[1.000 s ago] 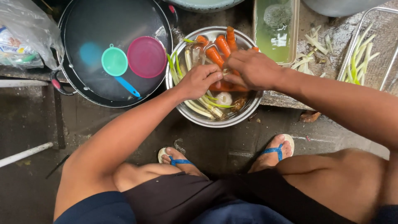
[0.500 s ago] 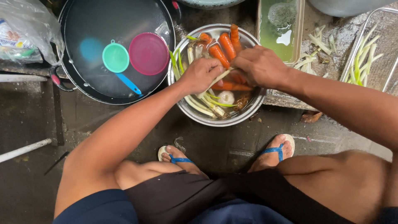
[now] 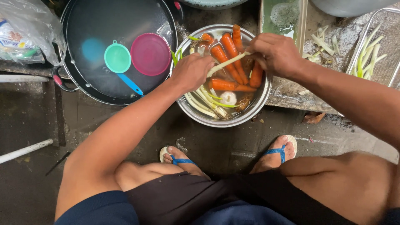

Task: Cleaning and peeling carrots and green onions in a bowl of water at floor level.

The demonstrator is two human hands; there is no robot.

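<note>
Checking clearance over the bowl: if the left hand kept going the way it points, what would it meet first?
Probably the carrots in the steel bowl; the left hand, gripping a pale stalk, points right across them, though its height above them is unclear.

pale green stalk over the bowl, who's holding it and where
Both hands: left hand grips the pale green stalk at its lower end, right hand at its upper end.

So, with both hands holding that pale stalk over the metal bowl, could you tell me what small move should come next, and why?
Probably lift the pale stalk clear toward the mesh tray. The left hand and right hand grip it above the bowl, and similar trimmed stalks already lie there.
</note>
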